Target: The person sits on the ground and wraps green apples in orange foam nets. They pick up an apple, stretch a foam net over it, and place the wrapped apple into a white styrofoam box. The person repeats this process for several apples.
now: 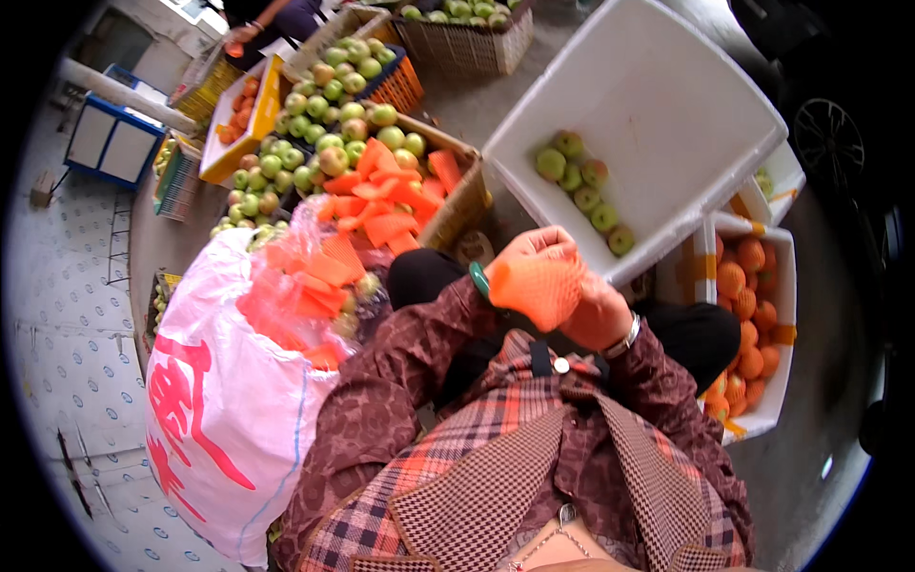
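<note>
My left hand (535, 247), with a green bangle at its wrist, pinches the upper rim of an orange foam net sleeve (536, 289). My right hand (599, 309), wearing a metal band at the wrist, grips the sleeve's other side. The sleeve hangs between both hands over my lap; whether a fruit is inside it I cannot tell. Just beyond the hands, a tilted white foam box (658, 136) holds several green apples (587, 199) along its lower left side. More foam sleeves (386, 193) lie loose on the apple heap to the left.
A white woven sack (221, 400) with sleeves in its mouth stands at my left. Loose apples (271, 168) are heaped at a cardboard box (454, 207). At right, a foam box (784, 357) holds net-wrapped fruit (750, 363). Another person's hand (245, 33) shows at upper left.
</note>
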`<state>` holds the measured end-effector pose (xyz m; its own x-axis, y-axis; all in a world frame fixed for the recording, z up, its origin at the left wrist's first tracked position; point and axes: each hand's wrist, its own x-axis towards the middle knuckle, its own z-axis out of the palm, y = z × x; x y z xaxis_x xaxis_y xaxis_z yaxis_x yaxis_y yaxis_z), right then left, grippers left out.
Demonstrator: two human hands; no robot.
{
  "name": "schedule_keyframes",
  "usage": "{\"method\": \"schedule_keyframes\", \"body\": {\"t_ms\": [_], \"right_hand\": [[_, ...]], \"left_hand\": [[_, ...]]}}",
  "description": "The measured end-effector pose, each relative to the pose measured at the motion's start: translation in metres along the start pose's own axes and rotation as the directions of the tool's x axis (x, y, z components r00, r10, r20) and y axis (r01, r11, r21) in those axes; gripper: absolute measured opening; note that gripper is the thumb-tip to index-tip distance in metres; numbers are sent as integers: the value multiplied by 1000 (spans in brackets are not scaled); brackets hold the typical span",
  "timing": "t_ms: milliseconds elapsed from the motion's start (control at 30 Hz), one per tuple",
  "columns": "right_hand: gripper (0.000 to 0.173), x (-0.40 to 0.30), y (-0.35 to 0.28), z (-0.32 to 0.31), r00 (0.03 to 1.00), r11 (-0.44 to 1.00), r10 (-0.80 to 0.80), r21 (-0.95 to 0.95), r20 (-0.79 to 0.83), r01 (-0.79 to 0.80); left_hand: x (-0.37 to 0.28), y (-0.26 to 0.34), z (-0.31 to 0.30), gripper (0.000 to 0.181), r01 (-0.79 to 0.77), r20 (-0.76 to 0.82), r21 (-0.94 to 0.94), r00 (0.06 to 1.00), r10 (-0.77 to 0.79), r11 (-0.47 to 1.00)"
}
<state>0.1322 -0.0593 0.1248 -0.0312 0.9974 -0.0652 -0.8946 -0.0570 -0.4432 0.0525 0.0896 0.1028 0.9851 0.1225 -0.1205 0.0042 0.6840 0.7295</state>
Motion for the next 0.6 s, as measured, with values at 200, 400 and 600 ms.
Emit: {"method": "schedule_keyframes", "body": {"t_ms": [200, 400, 600], "right_hand": [[57, 15, 3, 17, 961, 971, -233, -84, -147, 223], [47, 28, -14, -23, 967, 983, -184, -26, -178, 183], [44, 69, -50, -146, 878, 915, -181, -403, -443, -15]], "left_hand": [[3, -49, -44, 34, -70, 265, -228, 955, 131, 971], [29, 23, -73, 24, -17, -156, 336, 985, 73, 942], [27, 70, -110, 23, -390, -576, 87, 731, 366, 917]]}}
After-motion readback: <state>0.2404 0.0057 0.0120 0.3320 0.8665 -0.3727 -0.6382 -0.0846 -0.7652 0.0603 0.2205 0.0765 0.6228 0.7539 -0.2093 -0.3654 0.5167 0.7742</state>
